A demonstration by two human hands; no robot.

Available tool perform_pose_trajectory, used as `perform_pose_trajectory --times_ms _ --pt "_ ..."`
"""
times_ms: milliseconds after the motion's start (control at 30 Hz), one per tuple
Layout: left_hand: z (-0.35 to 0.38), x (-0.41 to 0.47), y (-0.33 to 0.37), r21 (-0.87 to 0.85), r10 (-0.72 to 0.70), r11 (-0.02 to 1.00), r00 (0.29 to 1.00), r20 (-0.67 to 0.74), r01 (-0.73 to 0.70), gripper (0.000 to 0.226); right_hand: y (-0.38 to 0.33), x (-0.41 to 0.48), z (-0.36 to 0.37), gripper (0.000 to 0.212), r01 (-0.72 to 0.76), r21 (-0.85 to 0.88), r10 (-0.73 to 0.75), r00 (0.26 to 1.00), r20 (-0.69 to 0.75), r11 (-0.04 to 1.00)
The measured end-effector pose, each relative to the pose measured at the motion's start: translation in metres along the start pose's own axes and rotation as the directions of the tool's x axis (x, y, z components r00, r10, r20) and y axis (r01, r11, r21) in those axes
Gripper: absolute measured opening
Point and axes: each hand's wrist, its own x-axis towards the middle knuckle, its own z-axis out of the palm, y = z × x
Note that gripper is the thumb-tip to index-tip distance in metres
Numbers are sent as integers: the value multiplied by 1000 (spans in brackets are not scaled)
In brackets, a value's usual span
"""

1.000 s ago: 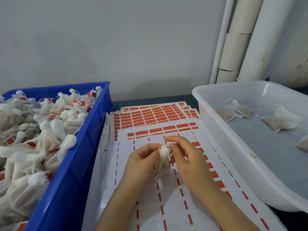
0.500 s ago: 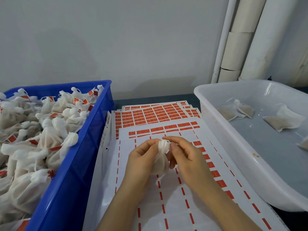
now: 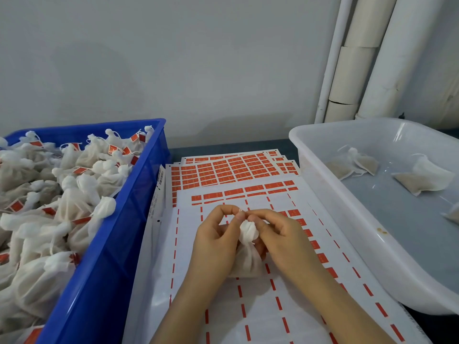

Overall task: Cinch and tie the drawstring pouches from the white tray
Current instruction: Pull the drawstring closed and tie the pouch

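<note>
A small white drawstring pouch (image 3: pixel 247 254) stands between both hands over the label sheets, its neck gathered into a puff at the top. My left hand (image 3: pixel 214 244) pinches something thin just above the puff, thumb against forefinger. My right hand (image 3: pixel 280 235) pinches at the same spot from the right, its fingers curled round the pouch's neck. The white tray (image 3: pixel 320 194) at the right holds several flat, open pouches (image 3: pixel 422 178). The drawstring itself is too thin to make out.
A blue crate (image 3: pixel 119 234) at the left is piled with tied pouches carrying red labels. Sheets of red stickers (image 3: pixel 233 170) cover the table between crate and tray. White pipes (image 3: pixel 357 58) run up the wall behind the tray.
The pouch's top has gone from loosely gathered to a tight puff. Both hands' fingertips have risen and now meet just above it.
</note>
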Motion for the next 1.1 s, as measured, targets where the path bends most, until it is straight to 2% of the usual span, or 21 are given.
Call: perform_pose_trajectory --times_ms 100,200,333,500,700,800,967,1100 --pt "-1 0 2 -19 -10 1000 1000 0 10 5 0 1 -1 10 -69 22 68 996 54 997" --pt "-2 0 4 -26 -10 1000 1000 27 11 6 -1 2 -4 15 -166 132 149 981 124 977" --pt "-1 -1 4 -36 -14 999 998 56 16 7 -1 2 -7 12 -234 162 201 959 200 959" --pt "1 -1 3 -26 14 1000 998 69 -12 12 -1 0 -5 9 -253 189 218 958 187 949" --pt "0 -3 3 -48 37 998 995 98 -32 31 -2 1 -5 9 -292 294 274 956 101 910" --pt "2 -4 4 -59 18 998 986 165 -8 28 -5 2 -8 11 -306 367 299 951 77 879" --pt "2 -4 -2 50 -4 999 980 197 -6 39 -8 2 -10 15 -350 450 361 930 65 821" --pt "2 -6 1 104 16 994 976 218 -40 30 -8 3 -11 18 -370 502 382 920 85 782"
